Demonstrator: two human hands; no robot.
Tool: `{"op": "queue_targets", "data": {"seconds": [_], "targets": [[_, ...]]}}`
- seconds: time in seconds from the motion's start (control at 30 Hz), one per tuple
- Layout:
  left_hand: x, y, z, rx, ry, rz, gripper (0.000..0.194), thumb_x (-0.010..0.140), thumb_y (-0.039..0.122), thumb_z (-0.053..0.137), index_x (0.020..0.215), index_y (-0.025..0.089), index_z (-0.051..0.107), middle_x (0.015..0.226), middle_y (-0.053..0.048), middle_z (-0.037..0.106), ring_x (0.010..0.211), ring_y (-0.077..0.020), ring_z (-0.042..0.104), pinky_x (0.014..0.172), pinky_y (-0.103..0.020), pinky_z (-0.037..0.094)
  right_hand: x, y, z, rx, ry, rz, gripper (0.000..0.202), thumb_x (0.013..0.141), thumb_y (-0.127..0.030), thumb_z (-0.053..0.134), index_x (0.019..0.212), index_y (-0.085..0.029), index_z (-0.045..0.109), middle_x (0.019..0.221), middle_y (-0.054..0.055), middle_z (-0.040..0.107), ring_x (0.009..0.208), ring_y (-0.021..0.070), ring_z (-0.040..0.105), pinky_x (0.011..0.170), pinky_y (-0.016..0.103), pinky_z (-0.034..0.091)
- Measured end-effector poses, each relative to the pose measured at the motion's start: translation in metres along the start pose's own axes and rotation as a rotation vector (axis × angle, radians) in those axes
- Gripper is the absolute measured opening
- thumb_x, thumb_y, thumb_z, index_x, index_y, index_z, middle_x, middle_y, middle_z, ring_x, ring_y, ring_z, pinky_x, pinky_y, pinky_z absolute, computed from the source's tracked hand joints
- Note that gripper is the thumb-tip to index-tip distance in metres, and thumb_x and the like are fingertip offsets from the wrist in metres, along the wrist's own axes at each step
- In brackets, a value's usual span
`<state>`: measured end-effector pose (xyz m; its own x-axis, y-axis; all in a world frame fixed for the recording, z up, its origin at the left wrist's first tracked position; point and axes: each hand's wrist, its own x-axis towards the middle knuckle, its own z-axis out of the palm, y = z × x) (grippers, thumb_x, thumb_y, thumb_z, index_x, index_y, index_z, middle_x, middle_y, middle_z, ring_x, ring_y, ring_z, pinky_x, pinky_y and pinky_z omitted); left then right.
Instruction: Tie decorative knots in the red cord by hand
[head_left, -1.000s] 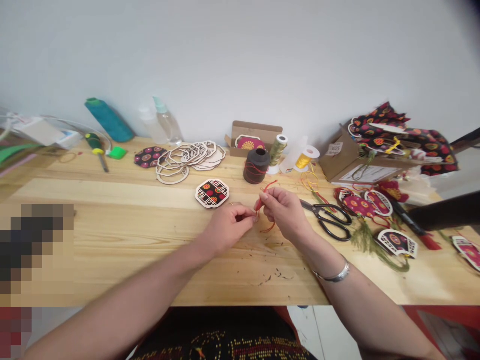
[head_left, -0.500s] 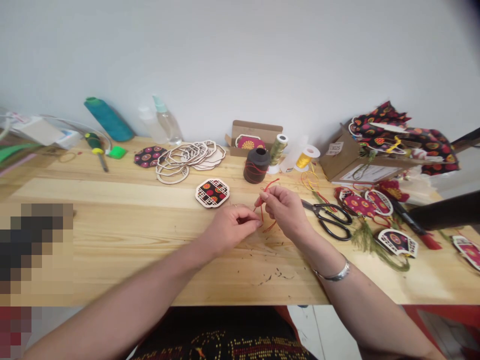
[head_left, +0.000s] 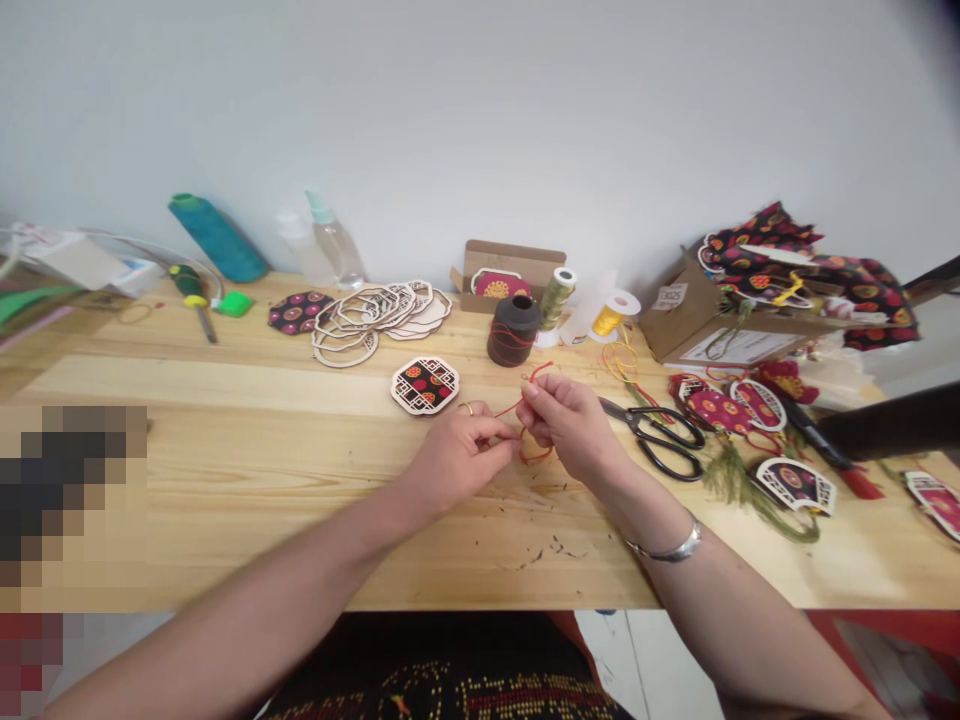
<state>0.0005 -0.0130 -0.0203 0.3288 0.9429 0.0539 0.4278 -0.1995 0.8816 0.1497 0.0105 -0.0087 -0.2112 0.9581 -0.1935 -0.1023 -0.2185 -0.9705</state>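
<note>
A thin red cord runs between my two hands above the table. My left hand pinches it between thumb and fingertips. My right hand is closed on the cord a little higher, and a short end sticks up past the fingers. A strand stretches from the right fingers toward the left, and a loop hangs below. Just left of my hands lies a wooden-framed ornament with patterned black fabric. Black-handled scissors rest right of my right hand.
Behind my hands stand a dark thread spool, a green spool and a yellow spool. Wooden frames are piled at back left. A cardboard box of fabric pieces and several tasselled ornaments are at the right.
The cord between my hands has shifted: a red strand now stretches across between the fingers and a rounder loop hangs below. Both hands stay almost in place.
</note>
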Motion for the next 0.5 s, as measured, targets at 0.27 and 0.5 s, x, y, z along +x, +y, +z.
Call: {"op": "queue_targets", "data": {"seconds": [0.27,0.5], "targets": [[-0.004,0.006,-0.008,0.016,0.451,0.136,0.005,0.074,0.021,0.059,0.071,0.017,0.059,0.118,-0.010,0.047,0.111,-0.0236,0.046,0.100,-0.039,0.033,0.002,0.002,-0.002,-0.125,0.020,-0.065,0.031,0.076,-0.040,0.059,0.059,-0.018,0.045,0.049,-0.006,0.044,0.040,0.0041,0.031,0.037,0.018,0.021],[0.001,0.011,-0.005,-0.599,0.169,-0.102,0.037,0.075,0.022,0.060,0.110,0.015,0.052,0.110,-0.011,0.060,0.105,-0.0213,0.056,0.092,-0.036,0.042,-0.001,0.001,0.002,-0.195,-0.001,-0.092,0.026,0.076,-0.037,0.059,0.063,-0.018,0.047,0.050,-0.005,0.046,0.043,0.0055,0.034,0.040,0.019,0.026]]}}
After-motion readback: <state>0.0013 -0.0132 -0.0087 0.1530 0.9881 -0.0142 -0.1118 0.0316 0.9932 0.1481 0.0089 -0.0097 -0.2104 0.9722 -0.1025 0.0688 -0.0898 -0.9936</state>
